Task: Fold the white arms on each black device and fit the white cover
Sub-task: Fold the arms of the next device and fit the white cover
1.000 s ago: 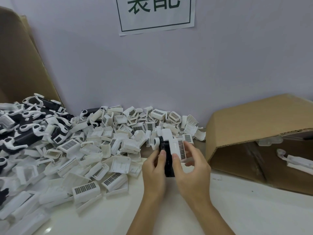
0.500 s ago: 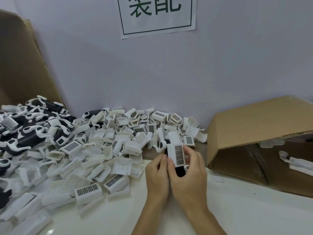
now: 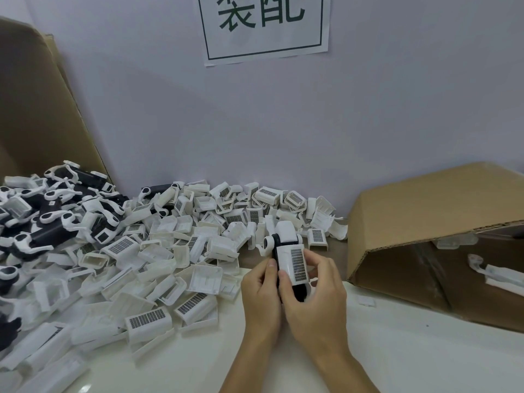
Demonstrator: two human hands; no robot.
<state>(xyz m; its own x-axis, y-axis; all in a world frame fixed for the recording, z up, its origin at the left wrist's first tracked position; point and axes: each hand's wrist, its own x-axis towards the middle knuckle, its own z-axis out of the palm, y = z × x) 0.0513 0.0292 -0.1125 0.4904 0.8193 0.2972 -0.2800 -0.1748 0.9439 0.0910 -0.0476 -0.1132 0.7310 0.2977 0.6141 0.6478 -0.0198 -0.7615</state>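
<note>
Frame centre: left hand and right hand both grasp one black device — white cover seated on it, seemingly near-finished. Pile of loose covers and unfolded devices at left — most work remains.

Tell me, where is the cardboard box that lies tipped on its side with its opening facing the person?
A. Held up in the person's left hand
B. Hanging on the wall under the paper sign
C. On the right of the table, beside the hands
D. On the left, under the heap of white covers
C: the tipped cardboard box lies on the table to the right of the right hand, with a few white parts inside.
</note>
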